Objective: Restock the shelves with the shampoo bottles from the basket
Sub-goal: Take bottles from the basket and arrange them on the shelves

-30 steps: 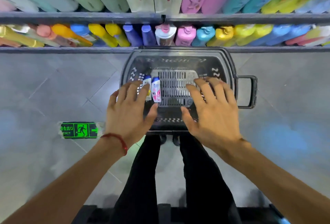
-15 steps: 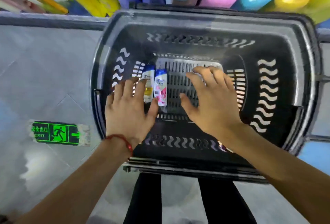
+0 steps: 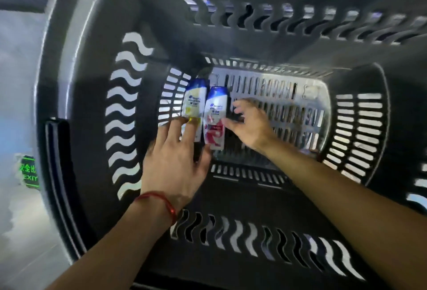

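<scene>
Fingers [image 3: 175,129] of the left hand [image 3: 175,165] lie nearly straight and a little spread. Their tips rest on the near end of the yellow-label bottle [image 3: 195,105] and grip nothing; a red string bracelet [image 3: 159,199] sits behind them at the wrist. Just right of that hand's thumb lies the red-label bottle [image 3: 215,118], flat beside the yellow one, the two touching or almost. On its other side I see the right hand [image 3: 253,125], loosely spread, thumb at the bottle's edge, holding nothing; blur stops me calling firm contact. Both bottles lie on the slatted floor of the basket [image 3: 231,199], caps pointing away from the fingertips. Far beyond the fingertips, up and left past the basket's rim, only a blurred sliver of shelf [image 3: 20,1] shows. As I read it, the pick is only beginning: neither bottle is lifted, and I see just these two left to shelve.
</scene>
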The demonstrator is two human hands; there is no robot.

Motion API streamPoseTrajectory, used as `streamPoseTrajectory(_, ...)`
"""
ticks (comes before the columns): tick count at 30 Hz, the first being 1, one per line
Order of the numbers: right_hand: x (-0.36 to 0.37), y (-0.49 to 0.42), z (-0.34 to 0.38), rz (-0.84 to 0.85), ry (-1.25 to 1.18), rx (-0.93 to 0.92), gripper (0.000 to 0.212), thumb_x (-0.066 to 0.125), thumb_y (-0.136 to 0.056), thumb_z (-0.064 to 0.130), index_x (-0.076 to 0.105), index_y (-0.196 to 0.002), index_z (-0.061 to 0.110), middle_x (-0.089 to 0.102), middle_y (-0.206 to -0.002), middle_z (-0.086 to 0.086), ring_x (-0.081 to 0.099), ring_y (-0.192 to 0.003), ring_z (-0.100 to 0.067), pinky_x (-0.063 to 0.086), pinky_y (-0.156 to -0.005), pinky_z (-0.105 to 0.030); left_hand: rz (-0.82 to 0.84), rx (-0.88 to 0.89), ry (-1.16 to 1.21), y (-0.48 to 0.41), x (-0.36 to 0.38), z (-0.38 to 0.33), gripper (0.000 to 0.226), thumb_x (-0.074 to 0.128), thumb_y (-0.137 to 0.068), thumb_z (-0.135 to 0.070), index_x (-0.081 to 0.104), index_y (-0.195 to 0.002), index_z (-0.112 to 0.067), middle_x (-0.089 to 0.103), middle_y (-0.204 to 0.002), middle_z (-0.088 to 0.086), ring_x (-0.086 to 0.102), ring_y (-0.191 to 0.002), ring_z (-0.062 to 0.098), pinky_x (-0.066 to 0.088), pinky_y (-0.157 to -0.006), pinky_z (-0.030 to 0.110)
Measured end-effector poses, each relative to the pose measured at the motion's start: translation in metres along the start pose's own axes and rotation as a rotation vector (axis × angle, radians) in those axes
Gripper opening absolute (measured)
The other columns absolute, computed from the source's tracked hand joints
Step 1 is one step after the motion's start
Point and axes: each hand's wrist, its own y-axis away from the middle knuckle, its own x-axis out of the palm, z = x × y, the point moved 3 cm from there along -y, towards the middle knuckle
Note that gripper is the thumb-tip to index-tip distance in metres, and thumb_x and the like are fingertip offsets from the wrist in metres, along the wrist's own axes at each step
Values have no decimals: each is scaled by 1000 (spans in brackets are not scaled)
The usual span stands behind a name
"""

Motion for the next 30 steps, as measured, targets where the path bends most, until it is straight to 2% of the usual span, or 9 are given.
streamPoseTrajectory(12, 40, -21, -14, -51, -19, 56, 44, 82, -87, 23, 60, -123, 14, 55, -123, -1, 59, -112, -17, 53, -101, -37, 18, -54, 108, -8, 13, 20, 48, 44, -99, -50, 42, -140, -24, 41, -139, 0, 40, -130, 19, 45, -104, 43)
streamPoseTrajectory(14, 40, -19, -14, -36, -67, 73, 42, 82, -87, 19, 59, -122, 14, 53, -123, 0, 58, -115, -17, 52, -98, -25, 9, -60, 130, -9, 13, 23, 47, 46, -99, -49, 43, -139, -23, 44, -137, 1, 42, -128, 20, 45, -104, 42)
streamPoseTrajectory(16, 38, -13, -14, -55, -67, 67, 40, 80, -87, 12, 58, -120, 12, 55, -124, -2, 60, -112, -16, 47, -80, -6, -7, -47, 149, -8, 14, 24, 48, 47, -99, -47, 44, -140, -23, 45, -135, 0, 42, -127, 19, 45, -104, 42)
streamPoseTrajectory(18, 33, -5, -14, -61, -78, 51, 37, 75, -91, 7, 54, -121, 7, 58, -123, -5, 60, -94, -7, 42, -65, 3, -7, -43, 173, -7, 14, 22, 48, 48, -98, -47, 43, -141, -24, 44, -136, -1, 42, -127, 19, 47, -104, 43)
streamPoseTrajectory(21, 25, 6, -16, -5, -135, 77, 49, 68, -95, 3, 43, -137, 9, 57, -126, -9, 59, -79, -4, 48, -52, -5, 12, -65, 208, -8, 18, 22, 51, 49, -98, -47, 42, -143, -24, 43, -139, 0, 41, -130, 20, 47, -106, 46)
streamPoseTrajectory(23, 17, 12, -17, 28, -188, 149, 61, 69, -95, 3, 38, -147, 13, 54, -140, -13, 60, -88, -12, 50, -47, -11, 19, -77, 225, -7, 19, 23, 52, 49, -99, -47, 42, -144, -23, 44, -141, 2, 42, -131, 22, 45, -106, 45)
streamPoseTrajectory(25, 9, 21, -17, 55, -231, 206, 58, 66, -97, 5, 41, -149, 10, 54, -145, -13, 58, -93, -15, 48, -45, -10, 30, -89, 240, -8, 18, 22, 52, 49, -99, -47, 42, -145, -24, 43, -140, 1, 44, -130, 22, 46, -103, 45)
streamPoseTrajectory(27, 2, 33, -18, 76, -301, 211, 48, 63, -100, 8, 46, -144, 6, 60, -139, -13, 64, -95, -17, 52, -51, -11, 47, -107, 258, -13, 18, 22, 51, 50, -99, -47, 42, -144, -24, 43, -140, 0, 47, -127, 22, 48, -99, 44)
streamPoseTrajectory(30, -10, 53, -21, 86, -440, 219, 43, 62, -102, 17, 49, -142, 11, 67, -132, -5, 71, -103, -14, 63, -69, -24, 81, -133, 348, -29, 28, 24, 51, 53, -98, -42, 43, -144, -20, 46, -140, 3, 51, -124, 23, 49, -100, 43)
